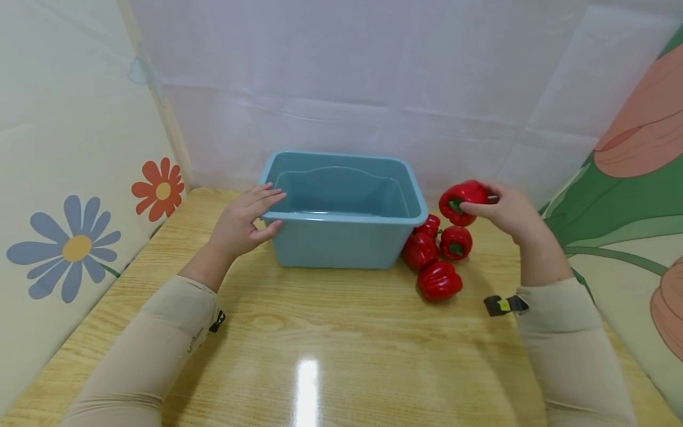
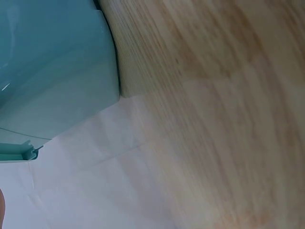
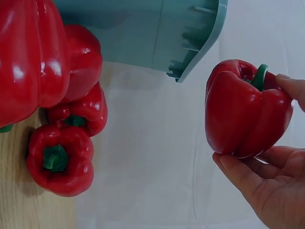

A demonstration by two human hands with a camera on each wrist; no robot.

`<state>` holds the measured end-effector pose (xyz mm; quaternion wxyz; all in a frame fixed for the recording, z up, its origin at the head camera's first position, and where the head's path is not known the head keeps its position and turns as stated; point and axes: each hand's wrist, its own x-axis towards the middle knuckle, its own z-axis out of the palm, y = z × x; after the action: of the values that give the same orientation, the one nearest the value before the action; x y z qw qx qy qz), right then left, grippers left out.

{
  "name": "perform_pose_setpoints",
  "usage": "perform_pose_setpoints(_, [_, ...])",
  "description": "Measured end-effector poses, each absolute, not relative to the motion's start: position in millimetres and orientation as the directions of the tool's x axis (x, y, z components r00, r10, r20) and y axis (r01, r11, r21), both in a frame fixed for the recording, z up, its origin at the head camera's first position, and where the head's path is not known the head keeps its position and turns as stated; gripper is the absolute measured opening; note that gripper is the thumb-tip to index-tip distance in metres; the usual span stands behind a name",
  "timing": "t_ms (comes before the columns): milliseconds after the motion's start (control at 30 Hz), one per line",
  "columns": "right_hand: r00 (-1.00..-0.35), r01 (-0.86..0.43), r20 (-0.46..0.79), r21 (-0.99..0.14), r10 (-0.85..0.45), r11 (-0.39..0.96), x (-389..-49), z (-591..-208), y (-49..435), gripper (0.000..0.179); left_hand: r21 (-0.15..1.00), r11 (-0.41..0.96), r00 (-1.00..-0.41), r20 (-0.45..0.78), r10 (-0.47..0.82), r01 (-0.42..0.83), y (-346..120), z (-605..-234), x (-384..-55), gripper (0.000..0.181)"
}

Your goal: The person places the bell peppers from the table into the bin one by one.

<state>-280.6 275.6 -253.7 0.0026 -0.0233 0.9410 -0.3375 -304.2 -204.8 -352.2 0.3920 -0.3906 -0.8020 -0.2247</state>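
A red bell pepper [image 1: 463, 200] with a green stem is held up off the table by my right hand [image 1: 509, 213]. In the right wrist view the thumb lies near the stem of that pepper [image 3: 248, 112] and the fingers are on its opposite side. My left hand [image 1: 242, 220] rests on the left end of a blue plastic bin [image 1: 341, 243], fingers spread over the rim. No pepper shows in the visible part of the bin's inside. Several more red bell peppers [image 1: 439, 280] lie together by the bin's right side.
The bin stands on a wood-grain table [image 1: 341, 332] close to a white sheet-covered wall [image 1: 331, 89] at the back. Flower-printed panels [image 1: 74, 249] rise along the left and right sides.
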Motion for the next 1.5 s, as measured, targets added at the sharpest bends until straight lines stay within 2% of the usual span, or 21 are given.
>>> perform_pose_setpoints(700, [-0.995, -0.1, 0.046, -0.616, -0.092, 0.782, -286, -238, 259, 0.088, 0.051, 0.594, -0.384, 0.806, 0.45, 0.803, -204, -353, -305, 0.05])
perform_pose_setpoints(1033, [-0.993, -0.119, 0.049, -0.576, -0.111, 0.808, -288, -231, 247, 0.091, 0.054, 0.597, -0.392, 0.801, 0.453, 0.801, -204, -352, -305, 0.051])
perform_pose_setpoints(1500, [-0.985, -0.174, 0.089, -0.579, -0.151, 0.796, -294, -228, 230, 0.079, 0.04, 0.598, -0.38, 0.806, 0.454, 0.801, -203, -351, -304, 0.052])
